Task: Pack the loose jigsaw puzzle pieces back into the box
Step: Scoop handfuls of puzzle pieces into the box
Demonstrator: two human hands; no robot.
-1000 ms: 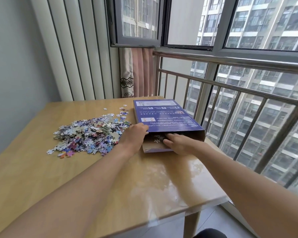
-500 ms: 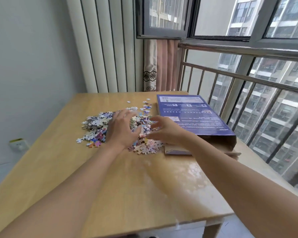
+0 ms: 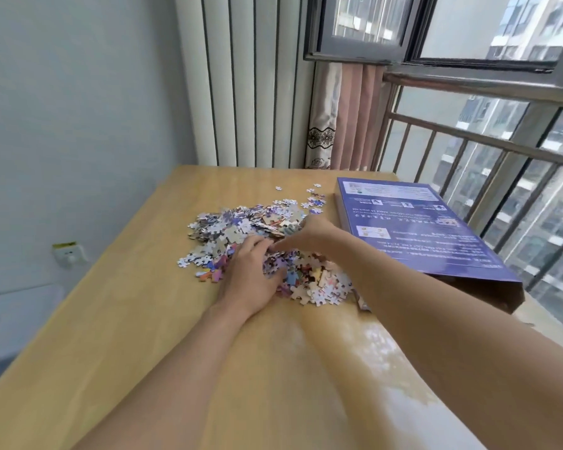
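The loose jigsaw puzzle pieces point(image 3: 241, 227), small multicoloured cardboard shapes, lie heaped on the light wooden table point(image 3: 117, 319), left of the flat purple cardboard box point(image 3: 413, 232). The box lies flat along the table's right side, near the metal window railing point(image 3: 488, 144), its open end facing me at the near right.

Procedure for the step in hand, as I judge it: gather a batch from the heap and carry it to the open end of the box.
1. I draw both hands together so that the batch is trapped between the palms, not merely pushed flat.
2. I keep the fingers low against the tabletop; thin pieces slip under raised fingertips.
3. I take a moderate batch. An overfull handful is likely to shed pieces on the way to the box.
4. I leave the scattered strays at the far edge of the heap for a later pass.

Most of the pieces are outside the box, so I judge the task far from complete.

Left hand point(image 3: 252, 276): palm down on the near part of the heap, fingers loosely curved over the pieces and touching them. I cannot tell whether any piece is actually gripped.

Right hand point(image 3: 311, 235): reaching across from the box side, resting on the heap, fingers bent toward the left hand. Its underside is hidden, so I cannot tell whether it holds pieces.
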